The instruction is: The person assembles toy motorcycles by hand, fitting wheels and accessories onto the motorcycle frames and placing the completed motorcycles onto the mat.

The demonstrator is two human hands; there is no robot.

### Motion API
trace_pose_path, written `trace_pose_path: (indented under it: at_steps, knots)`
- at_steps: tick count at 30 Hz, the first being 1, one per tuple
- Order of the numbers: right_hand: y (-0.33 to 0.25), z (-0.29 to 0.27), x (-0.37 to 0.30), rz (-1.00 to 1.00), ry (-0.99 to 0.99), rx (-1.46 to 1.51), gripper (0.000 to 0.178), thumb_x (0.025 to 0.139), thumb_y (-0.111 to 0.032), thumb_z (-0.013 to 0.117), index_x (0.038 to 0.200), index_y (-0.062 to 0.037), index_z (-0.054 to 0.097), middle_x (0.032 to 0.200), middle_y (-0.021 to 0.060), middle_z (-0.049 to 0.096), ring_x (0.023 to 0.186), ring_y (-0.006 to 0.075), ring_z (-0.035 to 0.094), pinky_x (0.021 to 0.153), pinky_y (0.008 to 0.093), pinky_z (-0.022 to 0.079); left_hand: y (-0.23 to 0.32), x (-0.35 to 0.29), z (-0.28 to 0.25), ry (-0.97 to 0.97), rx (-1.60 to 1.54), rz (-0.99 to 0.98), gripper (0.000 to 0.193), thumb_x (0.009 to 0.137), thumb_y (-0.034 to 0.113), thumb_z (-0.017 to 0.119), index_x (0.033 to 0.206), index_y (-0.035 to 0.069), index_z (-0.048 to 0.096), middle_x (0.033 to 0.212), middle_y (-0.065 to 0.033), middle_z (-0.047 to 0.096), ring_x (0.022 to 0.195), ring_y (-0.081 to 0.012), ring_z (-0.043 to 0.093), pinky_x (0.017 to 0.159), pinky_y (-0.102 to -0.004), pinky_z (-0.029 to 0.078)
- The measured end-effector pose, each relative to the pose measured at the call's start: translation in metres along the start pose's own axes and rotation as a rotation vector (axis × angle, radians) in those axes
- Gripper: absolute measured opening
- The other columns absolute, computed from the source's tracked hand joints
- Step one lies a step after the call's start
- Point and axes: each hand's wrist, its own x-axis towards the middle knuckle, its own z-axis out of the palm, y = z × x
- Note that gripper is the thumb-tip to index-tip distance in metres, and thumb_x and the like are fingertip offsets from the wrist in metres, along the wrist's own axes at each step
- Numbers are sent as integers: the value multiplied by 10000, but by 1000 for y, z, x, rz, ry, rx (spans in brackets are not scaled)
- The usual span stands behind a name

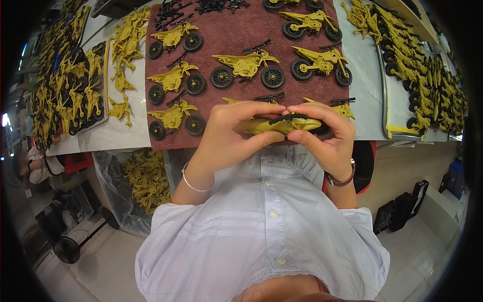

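Between my two hands, just above the near edge of the table, is a yellow toy motorcycle (261, 126) with a black part along its upper side. My left hand (239, 128) pinches its left end between thumb and fingers. From the other side, my right hand (329, 126) grips the right end, and the fingertips of both hands nearly meet above it. A dark round part shows beneath my right palm, mostly hidden. Beyond my hands, a toy motorcycle with black wheels (246, 65) lies on a dark red towel (241, 30). Others lie partly covered behind my fingers.
More toy motorcycles (171, 75) line both sides of the towel, with black small parts (173, 12) at its far end. Loose yellow bodies (126, 40) lie to the left. Trays of motorcycles (78, 95) stand at both sides. Below left sits a plastic-lined container of yellow parts (146, 176).
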Motion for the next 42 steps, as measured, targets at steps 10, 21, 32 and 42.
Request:
trace_pose_path:
  at_steps: [10, 21, 32, 42]
  knots:
    - [2, 1, -10, 165, 116, 402, 431, 686, 76, 698, 1081, 75, 524, 1067, 118, 564, 981, 163, 547, 859, 276, 444, 0, -2, 9, 16, -425, -125, 400, 710, -94, 656, 1084, -91, 517, 968, -124, 611, 797, -149, 616, 678, -260, 531]
    - [-5, -1, -5, 87, 65, 197, 250, 720, 9, 689, 945, 44, 584, 921, 80, 578, 784, 99, 544, 672, 215, 432, -7, -2, 14, 50, -251, 71, 352, 698, -38, 669, 1037, -20, 577, 968, -101, 639, 870, -148, 616, 741, -265, 493]
    - [27, -69, 45, -5, 300, -142, 471, 821, -215, 614, 1212, 3, 469, 1138, 105, 536, 1044, 191, 498, 880, 282, 386, 22, 25, -22, 0, -561, -112, 405, 819, 57, 593, 1176, -76, 454, 1060, -140, 590, 916, -180, 600, 785, -285, 498]
    - [110, -177, 106, -2, 248, -1349, 358, 813, -227, 577, 1136, -77, 536, 1002, 166, 580, 939, 351, 535, 787, 424, 442, -2, 23, -34, -181, -1174, -213, 351, 936, 180, 404, 1202, -49, 400, 1101, -142, 547, 949, -182, 571, 792, -342, 483]
